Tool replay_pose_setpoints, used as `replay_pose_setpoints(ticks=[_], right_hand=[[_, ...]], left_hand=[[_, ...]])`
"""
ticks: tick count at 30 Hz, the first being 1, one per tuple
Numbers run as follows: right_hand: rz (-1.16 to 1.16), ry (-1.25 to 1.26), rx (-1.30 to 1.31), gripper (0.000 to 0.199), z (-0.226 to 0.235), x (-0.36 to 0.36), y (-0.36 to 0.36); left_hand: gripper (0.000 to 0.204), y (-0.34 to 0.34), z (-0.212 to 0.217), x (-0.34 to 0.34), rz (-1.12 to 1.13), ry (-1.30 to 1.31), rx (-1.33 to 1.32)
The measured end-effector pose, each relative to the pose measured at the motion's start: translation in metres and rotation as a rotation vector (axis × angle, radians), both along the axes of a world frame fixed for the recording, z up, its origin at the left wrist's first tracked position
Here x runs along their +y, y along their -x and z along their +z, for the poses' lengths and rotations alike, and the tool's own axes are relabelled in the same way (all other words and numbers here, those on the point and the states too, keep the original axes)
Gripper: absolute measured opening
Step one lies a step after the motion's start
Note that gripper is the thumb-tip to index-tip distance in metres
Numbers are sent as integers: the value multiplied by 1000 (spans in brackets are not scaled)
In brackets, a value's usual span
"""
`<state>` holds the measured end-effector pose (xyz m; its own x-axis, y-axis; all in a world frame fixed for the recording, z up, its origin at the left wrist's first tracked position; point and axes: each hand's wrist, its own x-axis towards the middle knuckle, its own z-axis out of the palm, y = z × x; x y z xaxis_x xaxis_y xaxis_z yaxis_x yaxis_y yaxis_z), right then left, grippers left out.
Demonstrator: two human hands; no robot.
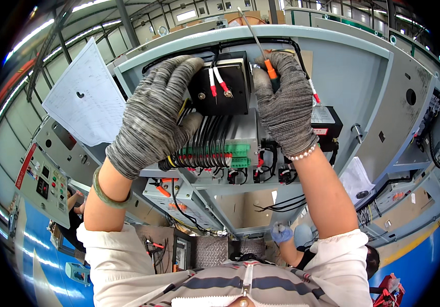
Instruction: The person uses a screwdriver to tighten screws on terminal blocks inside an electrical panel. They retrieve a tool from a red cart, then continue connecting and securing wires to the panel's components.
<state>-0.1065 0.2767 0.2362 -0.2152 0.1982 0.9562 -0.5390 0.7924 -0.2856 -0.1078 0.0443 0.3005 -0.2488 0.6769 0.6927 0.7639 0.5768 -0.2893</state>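
Observation:
My left hand (pixel 156 110), in a grey knit glove, curls around the left side of a square black box with two brass terminals (pixel 226 79). Two wires with white and red sleeves (pixel 216 82) lie across its back. A screwdriver (pixel 271 70) with an orange and dark green handle is gripped in my gloved right hand (pixel 286 94), its shaft pointing up and away. That hand's fingers are close to the box's right side; whether they touch it I cannot tell. Below the box, a bundle of black wires (pixel 212 134) runs into green terminal blocks (pixel 238 150).
A grey metal cabinet frame (pixel 353 48) surrounds the work. Printed sheets (pixel 87 97) hang at the left. A black device with a label (pixel 327 125) sits right of my right hand. Below, another person's blue-gloved hand (pixel 282 234) is near the cabinet; someone else is at lower left.

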Motion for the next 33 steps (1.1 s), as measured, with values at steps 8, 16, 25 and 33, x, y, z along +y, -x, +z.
replay_pose_setpoints(ticks=[8,16,25,33], right_hand=[[69,21,62,28,3,-2,5],[1,13,35,26,2,2,7],[-56,-4,47,27,0,0,12],[-35,44,26,32,0,-3,12]], left_hand=[[84,5,-7,10,-39,-89,-154],[77,-1,2,19,-80,-89,14],[31,7,31,51,-453,-18,106],[36,4,44,58,-331,153,144]])
